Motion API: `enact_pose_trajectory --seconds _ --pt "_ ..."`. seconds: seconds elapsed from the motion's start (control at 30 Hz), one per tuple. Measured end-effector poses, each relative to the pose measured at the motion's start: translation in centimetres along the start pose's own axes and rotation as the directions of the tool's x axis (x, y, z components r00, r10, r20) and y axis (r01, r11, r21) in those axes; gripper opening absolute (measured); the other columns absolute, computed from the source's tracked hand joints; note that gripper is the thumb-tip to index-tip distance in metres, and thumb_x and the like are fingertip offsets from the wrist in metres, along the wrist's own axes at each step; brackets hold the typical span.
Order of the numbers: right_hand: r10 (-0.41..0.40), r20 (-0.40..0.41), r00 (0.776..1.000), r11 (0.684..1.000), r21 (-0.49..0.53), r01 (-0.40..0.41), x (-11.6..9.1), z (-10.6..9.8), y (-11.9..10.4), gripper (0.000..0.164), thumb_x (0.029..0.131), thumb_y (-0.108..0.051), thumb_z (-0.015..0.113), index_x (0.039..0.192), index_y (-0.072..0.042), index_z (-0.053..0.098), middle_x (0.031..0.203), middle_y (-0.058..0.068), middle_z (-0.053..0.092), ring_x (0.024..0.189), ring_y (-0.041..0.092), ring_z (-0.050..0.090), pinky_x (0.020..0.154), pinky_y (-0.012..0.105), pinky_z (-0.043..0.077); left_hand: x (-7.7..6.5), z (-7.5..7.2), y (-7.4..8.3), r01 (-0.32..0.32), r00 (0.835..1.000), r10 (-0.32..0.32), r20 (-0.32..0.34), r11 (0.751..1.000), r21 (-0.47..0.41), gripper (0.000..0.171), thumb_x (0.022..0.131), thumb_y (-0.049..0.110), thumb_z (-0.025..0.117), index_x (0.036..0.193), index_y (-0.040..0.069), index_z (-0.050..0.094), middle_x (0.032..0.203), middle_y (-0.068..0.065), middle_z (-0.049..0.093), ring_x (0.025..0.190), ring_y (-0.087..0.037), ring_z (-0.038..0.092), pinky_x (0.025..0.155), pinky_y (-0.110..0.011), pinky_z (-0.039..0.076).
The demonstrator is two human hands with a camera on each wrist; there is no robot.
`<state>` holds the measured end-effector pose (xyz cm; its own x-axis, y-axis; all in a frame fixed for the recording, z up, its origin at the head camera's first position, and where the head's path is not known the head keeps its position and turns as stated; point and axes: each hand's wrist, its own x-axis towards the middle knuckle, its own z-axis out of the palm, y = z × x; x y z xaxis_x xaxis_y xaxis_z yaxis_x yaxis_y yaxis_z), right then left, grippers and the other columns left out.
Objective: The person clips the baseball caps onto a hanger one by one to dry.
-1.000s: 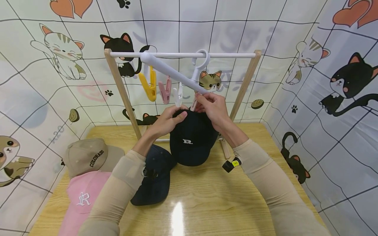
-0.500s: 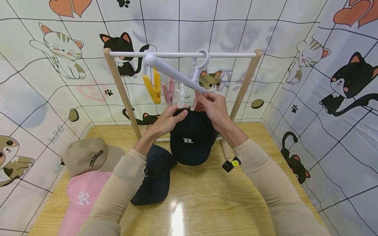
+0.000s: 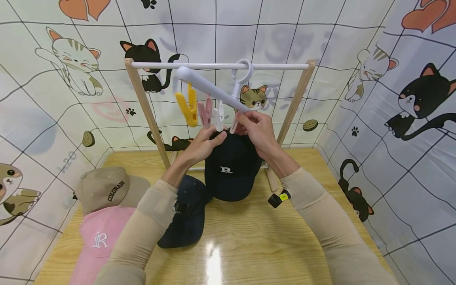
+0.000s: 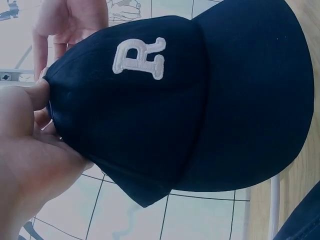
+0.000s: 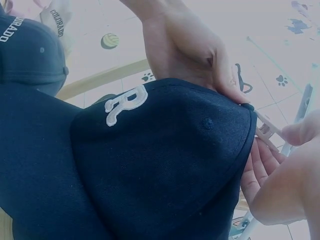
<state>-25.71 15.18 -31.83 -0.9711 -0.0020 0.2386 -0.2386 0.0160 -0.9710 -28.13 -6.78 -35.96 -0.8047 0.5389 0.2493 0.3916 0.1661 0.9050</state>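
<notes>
A black baseball cap [image 3: 233,154] with a white R hangs brim-down under a white hanger [image 3: 213,89]. My left hand [image 3: 201,147] pinches the crown's top between thumb and fingers. At the hanger's near end my right hand [image 3: 261,130] pinches a pale pink clothespin [image 3: 234,126], whose tip meets the cap's top in the right wrist view. Whether its tips grip the cloth I cannot tell. A white clothespin [image 3: 219,118], a pink clothespin [image 3: 205,113] and a yellow clothespin [image 3: 187,107] dangle from the hanger to the left.
The hanger hooks over the white bar [image 3: 213,66] of a wooden-legged rack. On the table [image 3: 263,241] at left lie a beige cap [image 3: 103,188], a pink cap [image 3: 103,225] and a navy cap [image 3: 189,217], partly behind my left arm.
The hanger's left end has swung slightly right, its clothespins shifting with it. Both hands keep nearly the same place and hold.
</notes>
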Motion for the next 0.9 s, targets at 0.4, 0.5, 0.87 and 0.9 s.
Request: enact_pose_trajectory --seconds 0.4,0.5,0.87,0.9 --pt "0.006 0.002 1.000 1.000 -0.008 -0.006 -0.03 0.11 -0.03 0.034 0.114 -0.026 0.070 0.120 0.007 0.073 0.081 -0.006 0.077 0.075 0.012 0.075 0.072 0.024 0.064 0.12 0.07 0.09 -0.010 1.000 0.010 0.004 0.999 -0.042 0.024 0.121 0.020 0.052 0.130 0.001 0.064 0.118 -0.007 0.059 0.117 -0.022 0.058 0.108 -0.039 0.045" --pt "0.007 0.003 1.000 1.000 -0.003 -0.007 -0.01 0.10 0.05 0.032 0.113 -0.025 0.070 0.120 0.007 0.074 0.082 -0.007 0.078 0.075 0.012 0.075 0.073 0.024 0.064 0.22 0.12 0.00 -0.012 1.000 0.012 0.002 0.999 -0.044 0.026 0.121 0.020 0.052 0.132 0.000 0.064 0.121 -0.008 0.062 0.118 -0.019 0.060 0.110 -0.038 0.047" --pt "0.012 -0.009 1.000 1.000 -0.012 -0.012 0.08 -0.01 0.14 0.030 0.113 -0.026 0.071 0.118 0.003 0.075 0.084 -0.007 0.077 0.078 0.012 0.075 0.072 0.024 0.063 0.38 0.07 -0.09 0.017 1.000 -0.016 0.017 0.998 -0.065 0.052 0.121 0.020 0.052 0.170 0.005 0.047 0.167 -0.012 0.057 0.153 -0.019 0.053 0.137 -0.054 0.037" --pt "0.012 -0.009 1.000 1.000 -0.012 -0.012 0.09 0.00 0.15 0.029 0.113 -0.026 0.071 0.118 0.002 0.075 0.084 -0.007 0.077 0.078 0.012 0.075 0.072 0.025 0.063 0.38 0.10 -0.06 0.025 1.000 -0.024 0.016 0.997 -0.066 0.054 0.121 0.021 0.052 0.172 0.007 0.045 0.172 -0.012 0.053 0.158 -0.020 0.049 0.138 -0.054 0.035"
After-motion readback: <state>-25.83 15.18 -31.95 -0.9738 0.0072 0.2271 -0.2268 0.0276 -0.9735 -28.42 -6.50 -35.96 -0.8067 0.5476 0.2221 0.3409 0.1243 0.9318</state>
